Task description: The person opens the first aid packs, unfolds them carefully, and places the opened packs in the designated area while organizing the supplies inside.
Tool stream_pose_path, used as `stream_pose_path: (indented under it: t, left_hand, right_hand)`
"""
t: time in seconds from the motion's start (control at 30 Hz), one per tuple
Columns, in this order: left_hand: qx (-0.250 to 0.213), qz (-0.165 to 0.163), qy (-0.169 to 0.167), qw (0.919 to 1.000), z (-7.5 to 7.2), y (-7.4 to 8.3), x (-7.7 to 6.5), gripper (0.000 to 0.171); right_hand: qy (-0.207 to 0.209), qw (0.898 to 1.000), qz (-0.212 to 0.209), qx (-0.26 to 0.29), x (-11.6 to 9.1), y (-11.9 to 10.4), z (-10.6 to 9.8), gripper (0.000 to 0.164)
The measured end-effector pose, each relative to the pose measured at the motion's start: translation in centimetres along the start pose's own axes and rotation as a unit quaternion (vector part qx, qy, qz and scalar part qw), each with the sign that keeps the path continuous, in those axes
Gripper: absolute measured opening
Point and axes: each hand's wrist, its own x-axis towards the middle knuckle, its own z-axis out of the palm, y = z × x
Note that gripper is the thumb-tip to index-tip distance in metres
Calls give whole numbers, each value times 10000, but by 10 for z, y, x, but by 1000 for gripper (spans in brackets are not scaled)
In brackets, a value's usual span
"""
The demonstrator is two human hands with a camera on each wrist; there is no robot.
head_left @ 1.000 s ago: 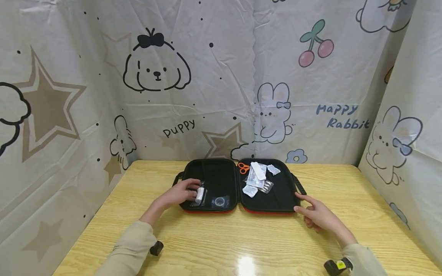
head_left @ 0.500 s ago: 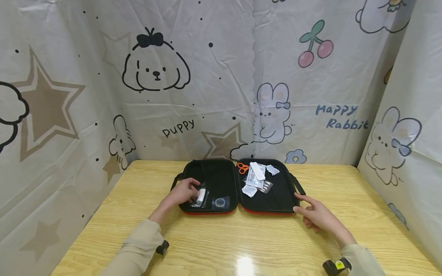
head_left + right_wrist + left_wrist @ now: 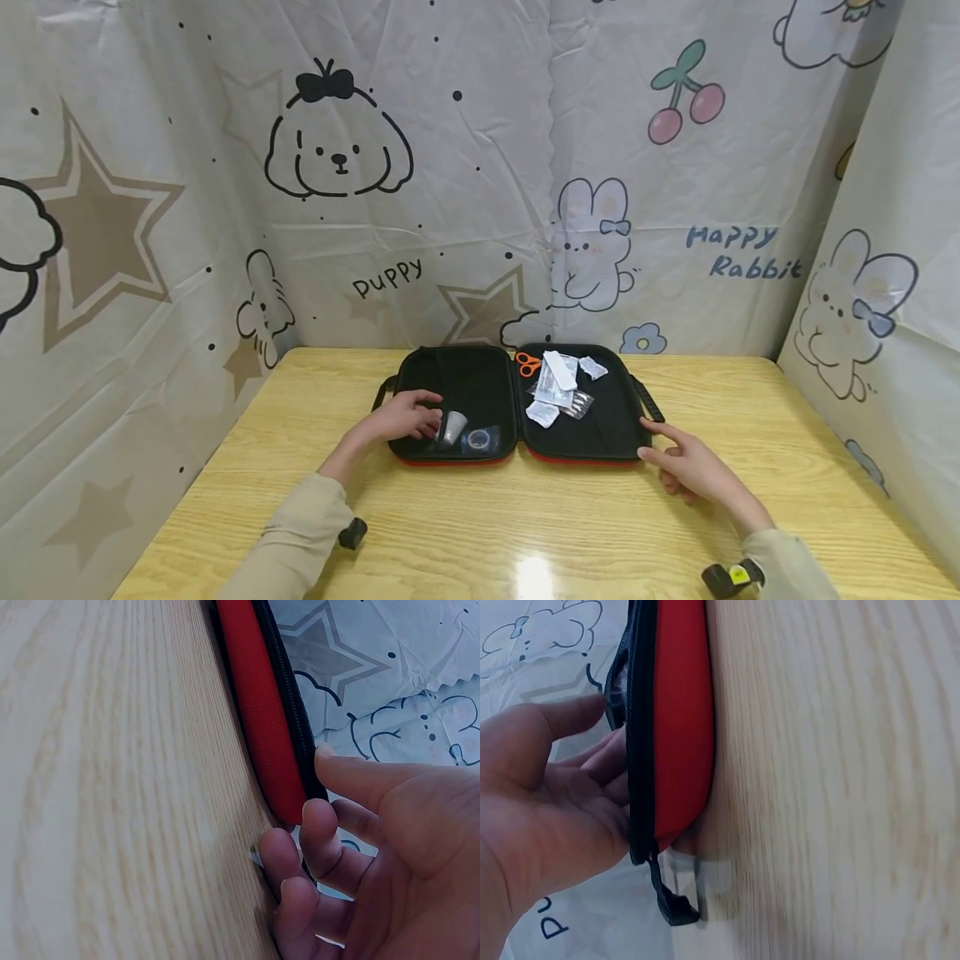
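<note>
An unzipped case, red outside and black inside, lies spread on the table, its left half [image 3: 480,387] nearer my left hand [image 3: 405,415]. That hand reaches over the left half, fingers loosely bent and dipping inside. Just right of its fingertips lies a white bandage roll [image 3: 453,428] in clear wrap. Beside the roll is a small ring-shaped roll of tape [image 3: 478,440] in a clear bag. My right hand [image 3: 693,471] holds the near right corner of the right half [image 3: 611,437], with thumb and finger at the zipper edge [image 3: 296,712].
In the right half lie orange-handled scissors [image 3: 527,363], a flat printed packet [image 3: 553,392], a white strip [image 3: 560,371], crumpled white packets [image 3: 543,414] and a clear pouch [image 3: 579,406] of slim silvery pieces. A patterned cloth [image 3: 480,167] hangs behind the wooden table [image 3: 450,533].
The bandage roll has shifted right, towards the tape, and is out from under my left fingers, which have loosened from it. My right hand has stayed at the case corner.
</note>
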Motion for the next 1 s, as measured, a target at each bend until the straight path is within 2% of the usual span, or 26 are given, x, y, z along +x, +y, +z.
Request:
stream_pose_path:
  t: [0.1,0.2,0.27,0.33,0.43,0.53,0.67,0.87,1.0]
  left_hand:
    - [-193,-111,-103,9997,3,0,2,53]
    - [-901,-314,-114,9954,7,-2,5,59]
    - [-1367,-418,-92,9897,10,-3,6,66]
    - [-1616,-496,-22,9856,13,-4,7,73]
    - [-1585,-568,149,9856,17,-1,7,80]
    - [-1147,-638,360,9907,20,2,8,80]
    - [-794,-831,476,9922,22,6,9,82]
    - [-1567,-1011,2,9825,28,9,8,95]
    - [-1772,-912,48,9799,30,9,9,96]
  right_hand:
    - [-15,10000,6,23,0,1,0,71]
    - [-37,10000,23,75,-1,1,0,71]
    - [-49,9999,43,109,-1,1,0,71]
    - [-46,9999,43,122,-1,1,0,71]
    - [-39,9999,50,137,-1,0,0,71]
    - [-36,9999,49,131,-1,0,-1,71]
    - [-26,9999,57,114,-1,0,-1,70]
    - [-22,9999,67,105,-1,1,0,71]
    - [-27,9999,68,118,0,2,-1,71]
